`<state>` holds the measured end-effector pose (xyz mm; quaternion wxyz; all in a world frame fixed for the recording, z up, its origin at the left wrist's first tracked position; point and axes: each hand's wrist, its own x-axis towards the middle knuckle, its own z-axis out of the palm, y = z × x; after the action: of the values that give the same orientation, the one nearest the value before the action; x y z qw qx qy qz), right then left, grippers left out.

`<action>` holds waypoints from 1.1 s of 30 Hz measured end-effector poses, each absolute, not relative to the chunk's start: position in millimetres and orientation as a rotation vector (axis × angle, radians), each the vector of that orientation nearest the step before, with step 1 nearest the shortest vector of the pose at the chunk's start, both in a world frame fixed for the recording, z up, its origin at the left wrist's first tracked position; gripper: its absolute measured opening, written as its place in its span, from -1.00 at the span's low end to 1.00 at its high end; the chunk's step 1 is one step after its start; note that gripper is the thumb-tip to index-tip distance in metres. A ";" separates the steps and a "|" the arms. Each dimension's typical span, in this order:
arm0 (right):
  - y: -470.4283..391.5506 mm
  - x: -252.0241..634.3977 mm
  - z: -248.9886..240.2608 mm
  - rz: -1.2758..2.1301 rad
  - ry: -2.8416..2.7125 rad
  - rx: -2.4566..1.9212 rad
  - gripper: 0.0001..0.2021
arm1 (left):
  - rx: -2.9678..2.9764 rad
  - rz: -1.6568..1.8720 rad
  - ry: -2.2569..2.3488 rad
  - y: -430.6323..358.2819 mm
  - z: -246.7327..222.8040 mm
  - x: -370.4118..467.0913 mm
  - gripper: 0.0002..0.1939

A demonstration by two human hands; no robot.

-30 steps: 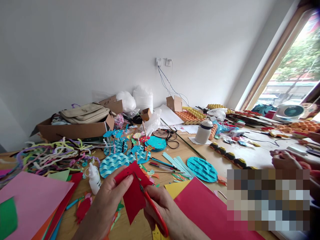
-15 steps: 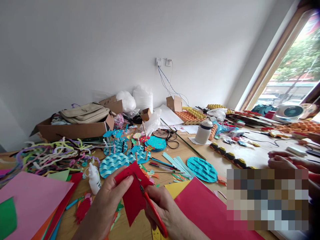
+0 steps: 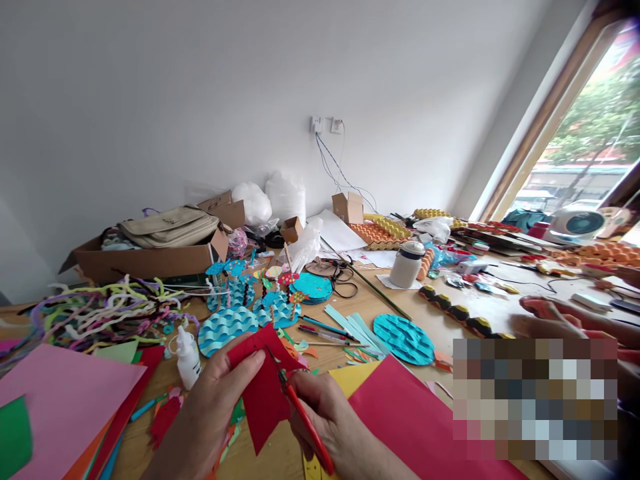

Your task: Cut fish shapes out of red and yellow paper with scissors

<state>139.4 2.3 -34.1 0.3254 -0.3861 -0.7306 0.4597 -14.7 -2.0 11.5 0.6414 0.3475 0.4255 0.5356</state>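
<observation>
My left hand pinches a piece of red paper between thumb and fingers, holding it up above the table. Wrapped round the handles of red-handled scissors, my right hand keeps the blades at the paper's right side, where a cut edge runs. Part of the blades is hidden by the paper. A white glue bottle stands just left of my left hand. Red paper cut-outs lie on the table beneath it.
Pink paper and other coloured sheets lie left; a large red sheet lies right. Pipe cleaners, blue wavy discs, pens and a lidded white jar stand or lie beyond. Another person's hands are at far right.
The scissors have shifted slightly left at the paper, and a flap of paper at its right edge now stands further apart. The other person's hands have moved left.
</observation>
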 end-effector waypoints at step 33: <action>-1.1 137.2 -29.4 1.226 -1.887 -0.973 -0.48 | 0.698 1.374 1.092 -3.2 11.5 -8.2 -0.80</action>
<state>137.2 -1.1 -29.4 0.3382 -0.3735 -0.7243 0.4706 -8.2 -3.2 11.5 0.5863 0.2993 0.4683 0.5894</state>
